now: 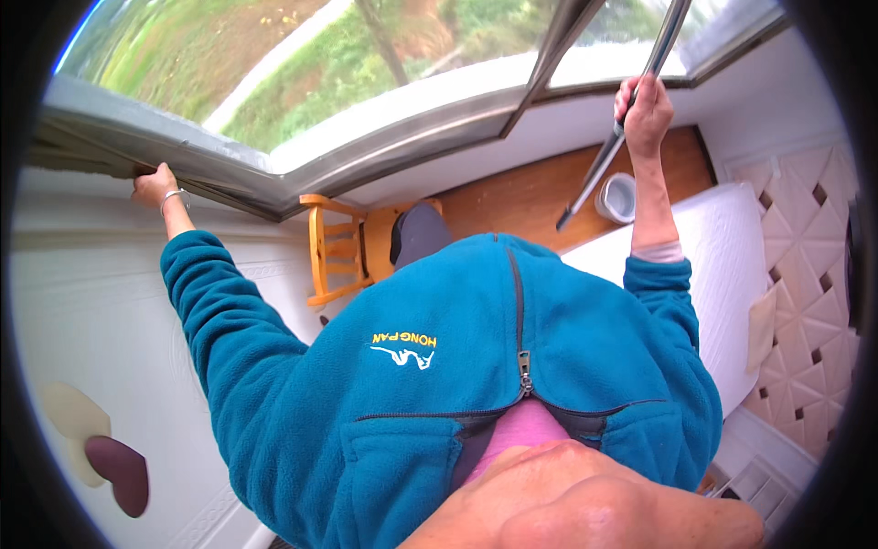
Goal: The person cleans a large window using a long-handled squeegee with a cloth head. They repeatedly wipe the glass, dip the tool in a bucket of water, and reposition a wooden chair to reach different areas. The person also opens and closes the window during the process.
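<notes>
My right hand (646, 113) is closed around a telescopic metal pole (603, 165), on its dark grip section. The pole slants, its lower tip above the wooden floor and its upper part running past the window out of view. What its upper end carries is hidden. Out to the left, my left hand (156, 187), a bangle on its wrist, holds the edge of the window frame (226, 189) near the wall. Through the window glass (384, 75), greenery and a pale path show far below. A grey-trousered leg (422, 233) of mine is over a wooden chair (336, 250).
A white bucket (617, 197) stands on the wooden floor (507, 175) under the window. A white-covered bed or mattress (720, 240) lies to the right, beside a padded, tufted wall panel (796, 274). Heart-shaped decorations (122, 473) are on the left wall (96, 309).
</notes>
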The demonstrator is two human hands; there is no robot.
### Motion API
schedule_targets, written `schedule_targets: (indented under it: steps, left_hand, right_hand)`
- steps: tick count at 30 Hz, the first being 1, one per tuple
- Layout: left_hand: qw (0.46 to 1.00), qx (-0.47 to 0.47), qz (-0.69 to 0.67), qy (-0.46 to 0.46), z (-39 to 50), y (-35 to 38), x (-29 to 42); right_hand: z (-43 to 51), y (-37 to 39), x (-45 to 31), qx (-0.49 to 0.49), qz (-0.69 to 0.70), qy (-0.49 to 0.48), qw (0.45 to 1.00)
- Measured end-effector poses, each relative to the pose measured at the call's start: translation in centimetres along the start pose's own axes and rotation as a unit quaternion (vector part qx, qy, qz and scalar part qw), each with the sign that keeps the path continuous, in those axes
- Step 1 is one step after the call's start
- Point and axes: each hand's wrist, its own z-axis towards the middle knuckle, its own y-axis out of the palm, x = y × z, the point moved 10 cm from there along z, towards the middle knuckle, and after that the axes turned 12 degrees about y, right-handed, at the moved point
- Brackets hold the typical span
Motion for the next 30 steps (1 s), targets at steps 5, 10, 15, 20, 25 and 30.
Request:
schedule_targets:
  steps: [5, 10, 15, 20, 25, 30]
  left_hand:
    - [0.992, 0.005, -0.110, -0.061, 1.2, 4.7, -5.2]
    - [0.995, -0.005, -0.085, -0.054, 2.1, 4.0, -5.2]
    - [0.975, -0.027, -0.202, -0.084, 0.9, 2.9, -3.6]
    - [0.976, 0.006, -0.207, -0.069, 0.4, 1.5, -3.4]
    - [0.976, 0.005, -0.209, -0.054, 0.7, 1.7, -3.1]
    - [0.981, -0.022, -0.180, -0.065, 0.9, 1.3, -3.1]
  right_hand:
    - [2.0, 2.5, 2.0, 0.003, -0.013, -0.032, 0.999]
    - [1.0, 2.6, -1.2, 0.043, -0.175, -0.151, 0.972]
    - [-1.7, -0.7, -2.1, 0.074, 0.041, -0.074, 0.994]
    - [-3.0, -6.3, -4.0, 0.105, 0.104, -0.141, 0.979]
    - [0.8, -8.9, -1.9, 0.099, -0.025, -0.051, 0.994]
    - [6.9, -9.0, -0.4, 0.199, 0.050, -0.027, 0.978]
